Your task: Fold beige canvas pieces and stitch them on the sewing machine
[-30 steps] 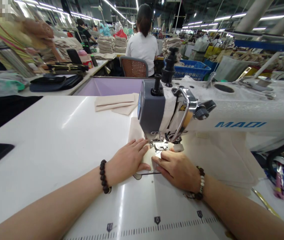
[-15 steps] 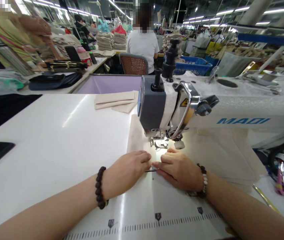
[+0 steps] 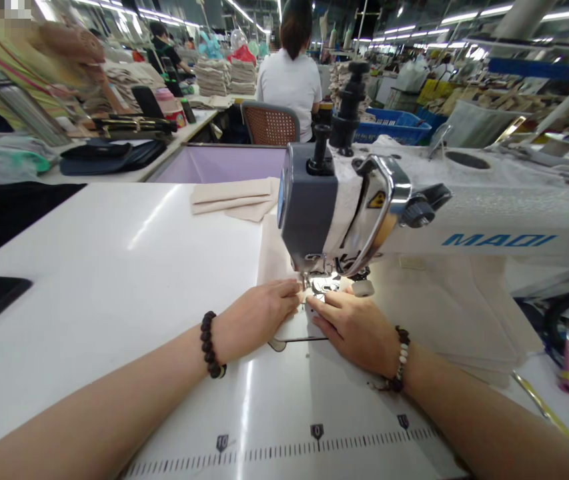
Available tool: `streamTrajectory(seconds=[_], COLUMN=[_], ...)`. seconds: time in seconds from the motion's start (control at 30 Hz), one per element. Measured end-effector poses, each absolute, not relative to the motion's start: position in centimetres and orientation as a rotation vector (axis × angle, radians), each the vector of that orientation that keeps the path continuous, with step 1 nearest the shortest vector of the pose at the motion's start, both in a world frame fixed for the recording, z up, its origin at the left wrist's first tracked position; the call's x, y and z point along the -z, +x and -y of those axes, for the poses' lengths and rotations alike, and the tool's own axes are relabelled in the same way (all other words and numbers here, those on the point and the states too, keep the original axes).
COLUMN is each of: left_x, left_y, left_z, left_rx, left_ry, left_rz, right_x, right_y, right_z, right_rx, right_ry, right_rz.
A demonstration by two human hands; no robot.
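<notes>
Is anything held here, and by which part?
The left hand rests its fingers on the beige cloth, no grip visible; whether the right hand pinches any cannot be told.

Head view, single: taken from above the near edge of the glossy white counter (image 3: pixel 89 280), facing forward and down, close over it; the grey-and-white metal sewing machine (image 3: pixel 314 200) near, seated person in white (image 3: pixel 289 83) well beyond.

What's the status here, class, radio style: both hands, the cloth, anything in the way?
Left hand palm down, fingertips on cloth. Right hand palm down, fingertips near presser foot. Machine head hides part of cloth.
</notes>
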State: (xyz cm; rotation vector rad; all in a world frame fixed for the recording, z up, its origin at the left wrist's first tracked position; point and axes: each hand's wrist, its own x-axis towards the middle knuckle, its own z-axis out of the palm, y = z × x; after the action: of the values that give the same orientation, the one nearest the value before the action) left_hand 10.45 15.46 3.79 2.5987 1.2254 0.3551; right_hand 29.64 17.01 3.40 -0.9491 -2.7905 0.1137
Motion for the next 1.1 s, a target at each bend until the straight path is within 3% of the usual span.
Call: streamTrajectory(seconds=[0.7, 0.97, 1.1], left_x=[-3.3, -5.0, -5.0], left_y=[10.1, 10.9, 11.5], left_z=[-16.6, -15.3, -14.5], left_rx=[-0.395, -0.083, -0.114], left_ry=[2.581, 2.666, 2.68], left_rz=[-1.33, -1.432, -1.382], right_x=[-3.3, -3.3, -3.2], right_y=[29.3, 29.4, 29.5], right_z=[-17.0, -16.9, -17.0], right_rx=[-0.071, -0.048, -0.042], right_ry=[-0.998, -0.983, -0.953], right_rz=[2.769, 2.744, 2.733])
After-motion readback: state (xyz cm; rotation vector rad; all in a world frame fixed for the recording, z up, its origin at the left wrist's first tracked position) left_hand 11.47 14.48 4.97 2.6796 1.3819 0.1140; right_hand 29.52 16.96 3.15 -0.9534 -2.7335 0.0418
